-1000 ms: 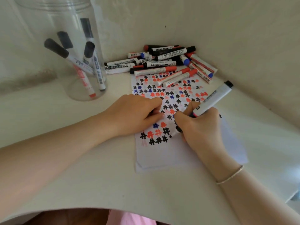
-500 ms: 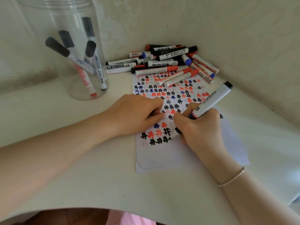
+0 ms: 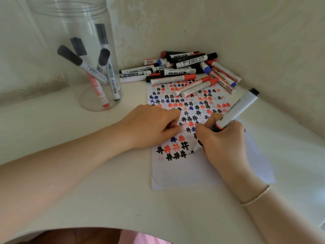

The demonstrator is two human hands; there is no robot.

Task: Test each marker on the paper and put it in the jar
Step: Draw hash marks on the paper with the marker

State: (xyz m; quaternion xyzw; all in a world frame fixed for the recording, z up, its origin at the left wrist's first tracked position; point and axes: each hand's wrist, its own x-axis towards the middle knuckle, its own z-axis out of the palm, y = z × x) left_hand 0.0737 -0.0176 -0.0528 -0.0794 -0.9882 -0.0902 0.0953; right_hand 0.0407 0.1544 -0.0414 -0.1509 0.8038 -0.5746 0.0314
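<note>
Pinching the white black-capped marker tip-down on the hash-covered white paper, the right hand needed light strokes while the curled left hand pinned the sheet, the clear plastic jar standing well apart

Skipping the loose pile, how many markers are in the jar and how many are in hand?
White-barrelled markers standing in the clear plastic jar: 4
White-barrelled black marker gripped in the right hand, tip on the paper: 1
Total: 5
</note>
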